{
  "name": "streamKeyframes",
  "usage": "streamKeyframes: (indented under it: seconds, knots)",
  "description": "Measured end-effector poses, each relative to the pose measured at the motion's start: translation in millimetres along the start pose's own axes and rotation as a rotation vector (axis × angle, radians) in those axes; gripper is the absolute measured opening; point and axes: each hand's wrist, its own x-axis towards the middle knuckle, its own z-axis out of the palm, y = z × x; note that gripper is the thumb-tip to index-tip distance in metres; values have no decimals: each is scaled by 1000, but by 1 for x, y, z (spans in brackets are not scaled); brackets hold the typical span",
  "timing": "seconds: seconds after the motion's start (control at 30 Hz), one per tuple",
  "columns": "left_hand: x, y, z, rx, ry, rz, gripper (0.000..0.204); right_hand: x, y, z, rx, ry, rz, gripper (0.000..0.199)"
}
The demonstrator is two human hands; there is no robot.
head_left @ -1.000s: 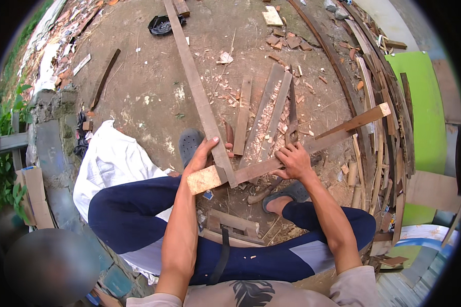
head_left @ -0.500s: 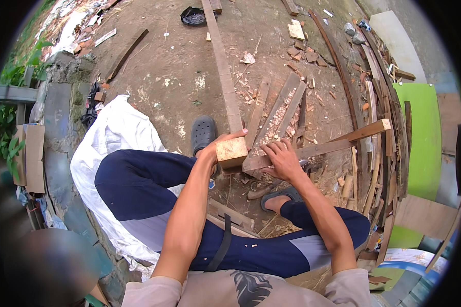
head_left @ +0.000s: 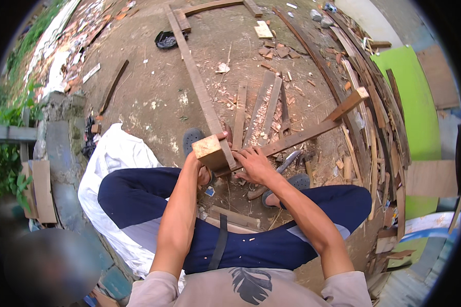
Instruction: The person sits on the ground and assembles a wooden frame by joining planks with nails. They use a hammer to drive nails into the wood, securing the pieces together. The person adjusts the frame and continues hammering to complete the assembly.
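Wooden frame [head_left: 201,89] stretches over the ground [head_left: 143,115], its far end reaching the upper edge. Its near post [head_left: 208,148] mostly hides the left hand [head_left: 192,156], gripping that corner; the right hand [head_left: 254,163], palm down, reaches inward, grip loosely curled over the adjoining crossbar [head_left: 297,139].

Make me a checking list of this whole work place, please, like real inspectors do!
Surface: brown ground with pale patches.
Things in hand: long timber running toward the upper edge; crossing timber slanting right; square-ended wooden block beside their meeting point.
Clutter: wood shavings among loose planks; black plastic bag; broken brick or tile pieces.
Hands: left hand at the long timber, partly hidden; right hand over the crossing timber.
Cables: nothing seen.
Surroundings: block wall and white cloth at left; piled wood strips and lime-green panel at right.
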Motion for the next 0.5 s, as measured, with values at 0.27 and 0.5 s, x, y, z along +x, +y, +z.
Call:
streamKeyframes:
  seconds: [0.27, 0.5]
  knots:
    - [10, -1, -12, 10, 32, -4, 61, -7, -20, 56, -6, 343, 87, 70]
    - [5, -12, -7, -95, 37, -116, 40, -18, -24, 63, 0, 380, 97, 69]
